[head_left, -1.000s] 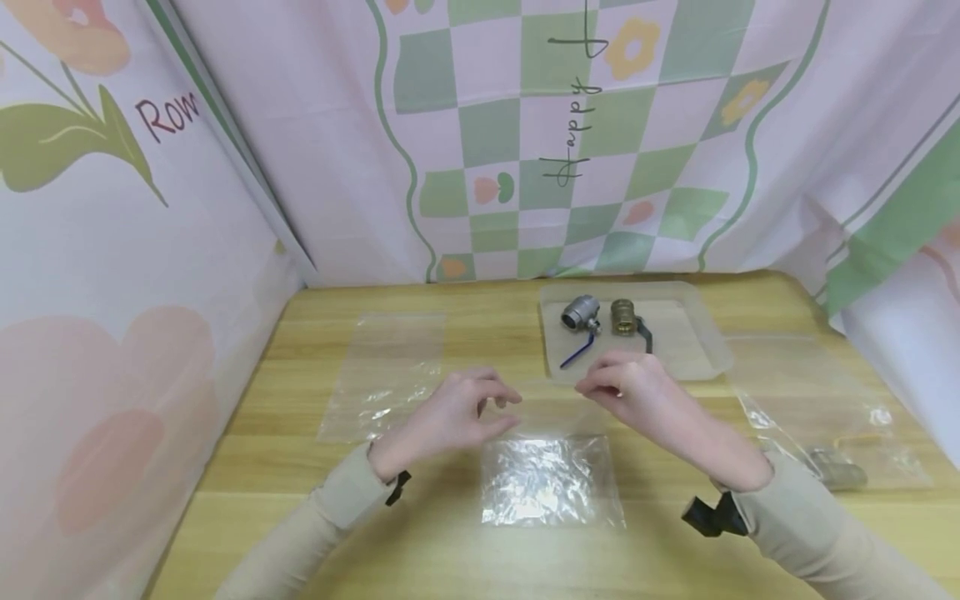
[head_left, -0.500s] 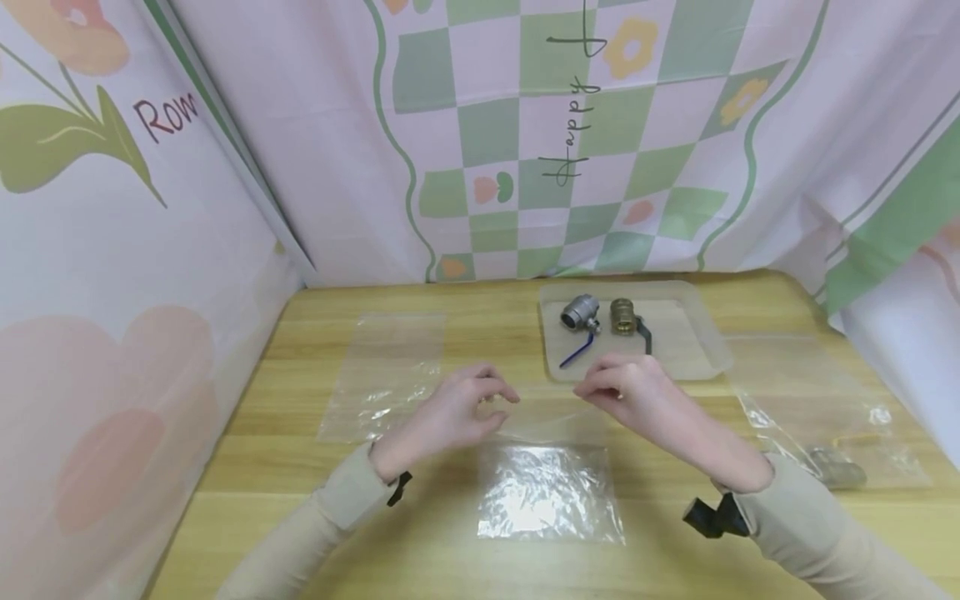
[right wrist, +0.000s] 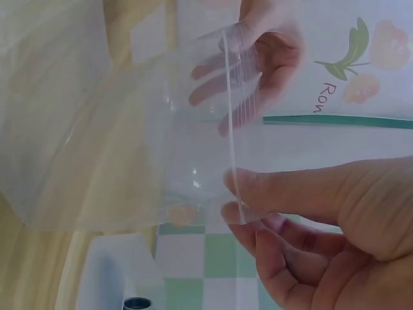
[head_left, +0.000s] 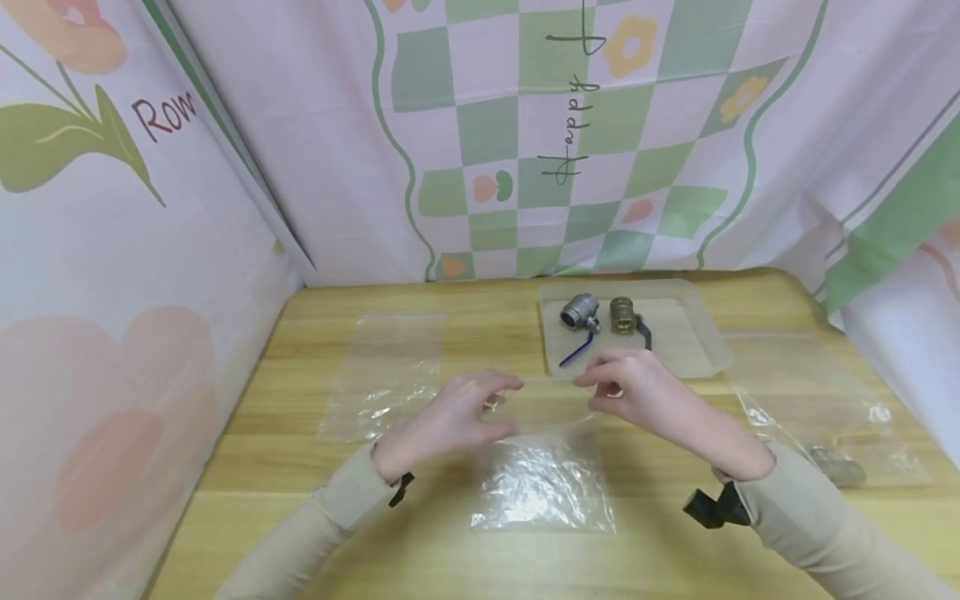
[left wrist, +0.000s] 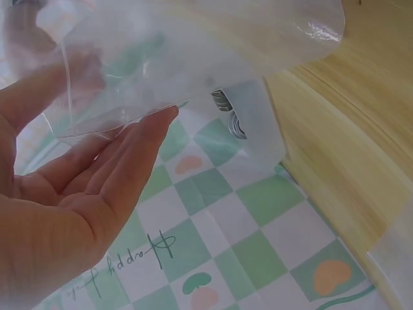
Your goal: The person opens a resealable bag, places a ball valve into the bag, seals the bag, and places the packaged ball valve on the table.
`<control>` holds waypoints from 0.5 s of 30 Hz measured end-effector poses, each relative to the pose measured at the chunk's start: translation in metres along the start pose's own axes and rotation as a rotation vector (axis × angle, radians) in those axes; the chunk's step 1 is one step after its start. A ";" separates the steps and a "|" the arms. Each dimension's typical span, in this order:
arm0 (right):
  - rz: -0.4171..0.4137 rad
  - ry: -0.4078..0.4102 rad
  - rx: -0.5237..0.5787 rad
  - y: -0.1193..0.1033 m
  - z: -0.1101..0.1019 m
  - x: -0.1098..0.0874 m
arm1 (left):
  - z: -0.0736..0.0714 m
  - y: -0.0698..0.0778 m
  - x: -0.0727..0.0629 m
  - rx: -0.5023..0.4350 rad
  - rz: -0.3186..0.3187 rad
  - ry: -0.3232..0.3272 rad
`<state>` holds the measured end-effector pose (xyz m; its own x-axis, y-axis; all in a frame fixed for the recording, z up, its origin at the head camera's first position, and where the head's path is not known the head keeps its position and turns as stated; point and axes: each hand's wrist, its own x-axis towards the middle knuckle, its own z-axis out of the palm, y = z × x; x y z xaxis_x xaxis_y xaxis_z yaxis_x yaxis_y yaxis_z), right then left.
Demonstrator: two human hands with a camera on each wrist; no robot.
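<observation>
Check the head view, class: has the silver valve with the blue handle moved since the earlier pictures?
No. The silver valve lies in the same spot in the tray, beside the brass valve.

Head view high, wrist views close

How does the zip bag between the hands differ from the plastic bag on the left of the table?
The zip bag is held up at its mouth by the right hand; the left-side bag lies flat on the table. The zip bag shows broad, crinkled glare; the left-side bag shows only small highlights. Both are clear plastic.
</observation>
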<state>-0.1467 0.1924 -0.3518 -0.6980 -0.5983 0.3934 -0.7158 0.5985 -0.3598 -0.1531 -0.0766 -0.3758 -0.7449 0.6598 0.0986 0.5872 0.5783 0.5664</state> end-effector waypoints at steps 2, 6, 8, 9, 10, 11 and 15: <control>0.004 -0.020 -0.006 0.000 -0.001 0.000 | 0.001 0.000 0.001 -0.004 -0.002 0.002; -0.013 -0.030 -0.012 0.000 -0.001 -0.001 | 0.002 0.000 0.002 -0.013 0.012 0.006; -0.042 -0.016 -0.009 0.001 -0.001 -0.001 | 0.003 0.000 0.002 -0.022 0.013 0.004; -0.059 -0.004 -0.006 0.002 0.000 -0.001 | 0.003 0.000 0.002 -0.025 0.014 0.004; -0.078 0.010 -0.005 0.002 0.000 0.000 | 0.003 0.000 0.002 -0.026 0.016 0.003; -0.094 0.025 -0.002 0.003 0.000 0.000 | 0.003 0.000 0.002 -0.031 0.016 0.004; -0.136 0.082 -0.007 0.005 -0.002 0.002 | 0.004 0.000 0.002 -0.032 0.023 0.014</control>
<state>-0.1520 0.1953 -0.3509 -0.5902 -0.6290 0.5060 -0.8035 0.5184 -0.2927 -0.1532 -0.0736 -0.3786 -0.7362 0.6654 0.1234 0.5937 0.5474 0.5898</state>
